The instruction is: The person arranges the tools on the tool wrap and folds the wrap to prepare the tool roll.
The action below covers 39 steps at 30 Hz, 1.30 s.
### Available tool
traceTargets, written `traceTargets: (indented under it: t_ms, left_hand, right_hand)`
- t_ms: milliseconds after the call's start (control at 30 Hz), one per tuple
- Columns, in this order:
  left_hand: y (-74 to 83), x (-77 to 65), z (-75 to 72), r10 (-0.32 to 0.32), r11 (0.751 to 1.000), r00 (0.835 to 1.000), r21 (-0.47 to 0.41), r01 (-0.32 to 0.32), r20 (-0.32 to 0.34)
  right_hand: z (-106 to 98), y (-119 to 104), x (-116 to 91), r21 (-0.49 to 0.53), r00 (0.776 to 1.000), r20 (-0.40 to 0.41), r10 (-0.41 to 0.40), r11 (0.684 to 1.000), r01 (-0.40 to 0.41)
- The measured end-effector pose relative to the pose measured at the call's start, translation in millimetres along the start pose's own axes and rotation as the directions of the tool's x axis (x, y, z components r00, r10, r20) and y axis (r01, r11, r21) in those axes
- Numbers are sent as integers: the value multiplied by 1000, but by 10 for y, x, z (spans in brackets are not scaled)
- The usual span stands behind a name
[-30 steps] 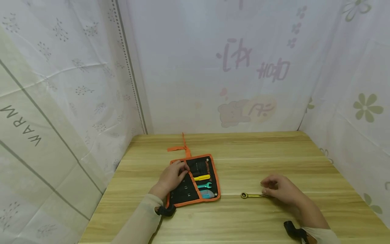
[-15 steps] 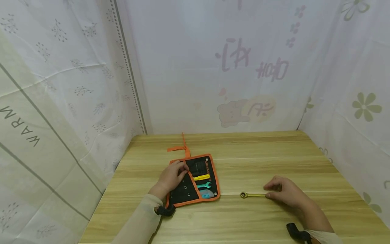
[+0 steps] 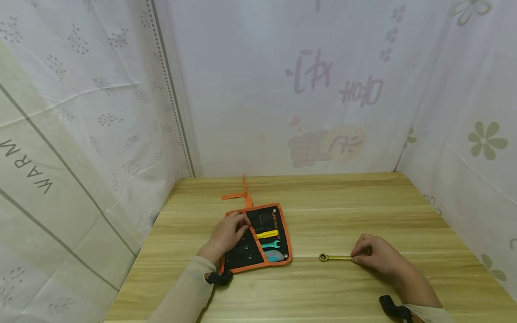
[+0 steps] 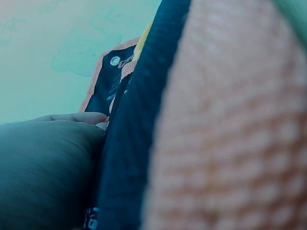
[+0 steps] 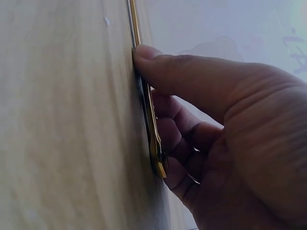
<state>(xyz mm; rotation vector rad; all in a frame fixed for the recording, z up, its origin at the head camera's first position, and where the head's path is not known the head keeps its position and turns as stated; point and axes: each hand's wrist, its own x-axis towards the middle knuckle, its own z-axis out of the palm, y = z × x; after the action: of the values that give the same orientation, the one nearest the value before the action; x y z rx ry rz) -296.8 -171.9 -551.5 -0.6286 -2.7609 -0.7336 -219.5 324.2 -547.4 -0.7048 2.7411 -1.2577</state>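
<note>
A black tool pouch with orange edging lies unfolded on the table's left half. My left hand rests over it and pinches the orange edge of its pocket. In the left wrist view, the fingertips meet this pocket edge. A yellow-handled tool, a teal open-end wrench and a grey-blue utility knife poke out of the pocket. To the right, my right hand holds a gold ratcheting wrench by its shank, thumb on top and fingers curled alongside, as the right wrist view shows.
Orange tie straps trail from the pouch toward the back of the wooden table. Printed white curtains hang behind the table and along both sides.
My right hand has shifted slightly right along the gold wrench and its fingers have closed nearer the shank. The wrench stays in nearly the same place. The left hand and pouch have hardly moved.
</note>
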Motion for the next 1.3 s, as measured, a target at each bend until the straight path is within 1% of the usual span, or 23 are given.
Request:
traceTargets:
  t_ms: [200, 267, 400, 500, 667, 833, 967, 1133, 1300]
  left_hand:
    - [-6, -1, 4, 5, 1000, 1000, 3, -5, 3]
    - [-6, 0, 5, 9, 1000, 1000, 5, -9, -1]
    - [0, 2, 5, 19, 1000, 1000, 7, -19, -13]
    - [0, 3, 7, 19, 1000, 1000, 9, -19, -14]
    - [-9, -1, 12, 21, 1000, 1000, 13, -21, -13]
    - [-7, -6, 10, 22, 1000, 1000, 12, -22, -15]
    - [2, -4, 10, 24, 1000, 999, 6, -24, -28]
    - [8, -6, 12, 36, 999, 998, 11, -35, -45]
    - [16, -16, 4, 32, 999, 999, 13, -31, -44]
  right_hand:
    - [-6, -39, -10, -6, 1000, 16, -24, 1000, 24]
    - [-10, -28, -14, 7, 1000, 25, -13, 1000, 12]
    - [-20, 5, -23, 69, 998, 52, 27, 997, -30]
    - [-22, 25, -25, 87, 997, 63, 48, 995, -53]
    - [-25, 40, -25, 71, 997, 60, 48, 996, -52]
    - [-25, 43, -29, 55, 999, 43, 7, 998, -10]
    - [-18, 62, -25, 49, 999, 31, 10, 999, -11]
    - [-7, 78, -14, 35, 999, 41, 3, 999, -4]
    - [17, 48, -6, 6, 999, 37, 25, 1000, -25]
